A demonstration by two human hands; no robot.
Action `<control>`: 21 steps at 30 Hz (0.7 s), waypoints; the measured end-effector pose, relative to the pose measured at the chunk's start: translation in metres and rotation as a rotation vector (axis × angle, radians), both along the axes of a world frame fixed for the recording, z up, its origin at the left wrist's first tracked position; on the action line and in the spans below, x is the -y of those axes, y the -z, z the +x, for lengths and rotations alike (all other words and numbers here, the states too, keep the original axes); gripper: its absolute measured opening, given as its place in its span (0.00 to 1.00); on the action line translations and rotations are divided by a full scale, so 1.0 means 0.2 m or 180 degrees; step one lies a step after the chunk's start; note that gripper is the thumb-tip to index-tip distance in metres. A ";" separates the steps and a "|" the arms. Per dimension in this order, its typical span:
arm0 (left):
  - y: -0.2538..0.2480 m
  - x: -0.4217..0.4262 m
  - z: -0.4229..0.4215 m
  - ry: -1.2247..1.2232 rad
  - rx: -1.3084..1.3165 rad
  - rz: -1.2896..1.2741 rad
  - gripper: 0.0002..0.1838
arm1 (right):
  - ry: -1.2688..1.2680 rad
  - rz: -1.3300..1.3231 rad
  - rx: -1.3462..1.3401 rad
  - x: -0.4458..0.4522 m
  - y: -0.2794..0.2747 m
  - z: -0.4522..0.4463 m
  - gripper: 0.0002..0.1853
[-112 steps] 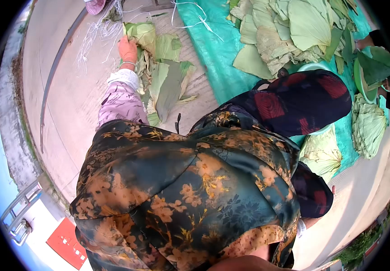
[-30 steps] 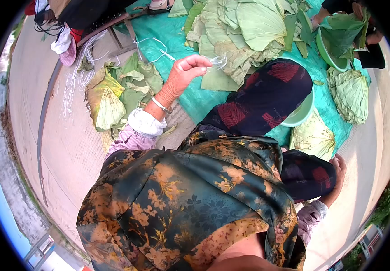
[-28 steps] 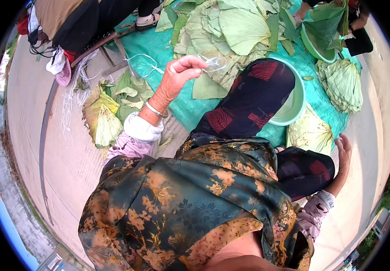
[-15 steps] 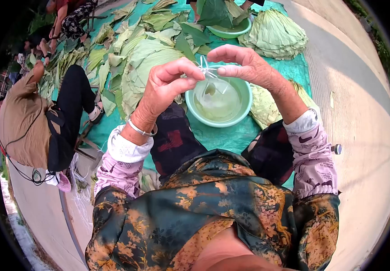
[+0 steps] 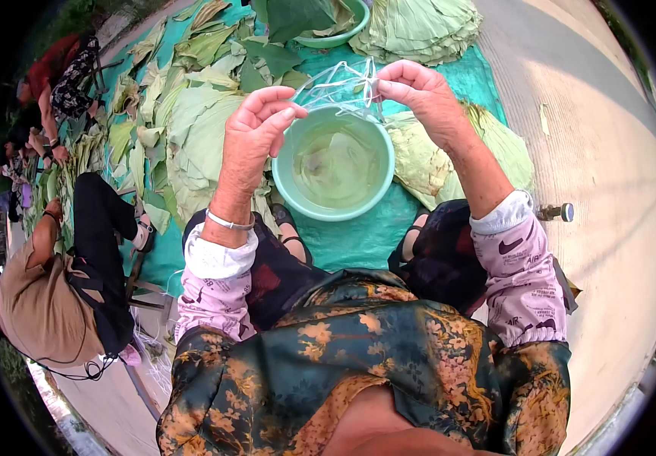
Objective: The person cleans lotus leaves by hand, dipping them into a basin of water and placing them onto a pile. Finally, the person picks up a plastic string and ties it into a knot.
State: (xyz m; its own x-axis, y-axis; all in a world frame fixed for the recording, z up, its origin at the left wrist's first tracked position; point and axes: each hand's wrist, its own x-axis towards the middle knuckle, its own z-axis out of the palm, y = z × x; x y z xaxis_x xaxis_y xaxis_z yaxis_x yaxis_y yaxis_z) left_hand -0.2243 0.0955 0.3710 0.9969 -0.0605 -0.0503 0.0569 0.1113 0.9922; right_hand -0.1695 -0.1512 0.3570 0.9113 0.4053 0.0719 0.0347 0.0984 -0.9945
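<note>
Thin white plastic string [image 5: 337, 82] stretches in loose loops between my hands, above a pale green basin [image 5: 390, 156]. My right hand [image 5: 421, 101] pinches a gathered part of the string between thumb and forefinger. At the other end, my left hand [image 5: 256, 137] has thumb and forefinger closed near the string's loops, seemingly on a strand. Cloudy water [image 5: 335, 171] fills part of the basin, with something pale in it that I cannot make out.
Large dried leaves [image 5: 202, 144] lie stacked on the green tarp [image 5: 343, 247]. More leaf piles are at the back [image 5: 419, 30] and right [image 5: 461, 156]. At left sits a person in a brown shirt [image 5: 47, 311]. A second basin [image 5: 354, 26] stands farther off.
My hands have moved apart, and the bunched string is now spread out between them. The view has shifted, so the basin appears farther left.
</note>
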 end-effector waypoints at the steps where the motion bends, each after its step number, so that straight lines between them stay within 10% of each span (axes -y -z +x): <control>1: 0.02 0.00 0.01 -0.0108 -0.0001 0.0012 0.14 | 0.0116 0.0001 -0.0010 0.00 0.01 0.00 0.07; 21: 0.05 0.14 -0.04 -0.0665 0.0534 0.0415 0.07 | 0.0255 -0.1064 0.1071 -0.03 0.09 -0.04 0.06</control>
State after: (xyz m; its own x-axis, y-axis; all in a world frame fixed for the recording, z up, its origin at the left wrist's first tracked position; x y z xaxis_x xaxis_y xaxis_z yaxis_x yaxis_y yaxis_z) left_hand -0.2330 0.0684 0.3610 0.9821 0.1430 0.1224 -0.1199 -0.0256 0.9925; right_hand -0.1785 -0.1449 0.3388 0.8891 0.3859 0.2460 0.3545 -0.2409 -0.9035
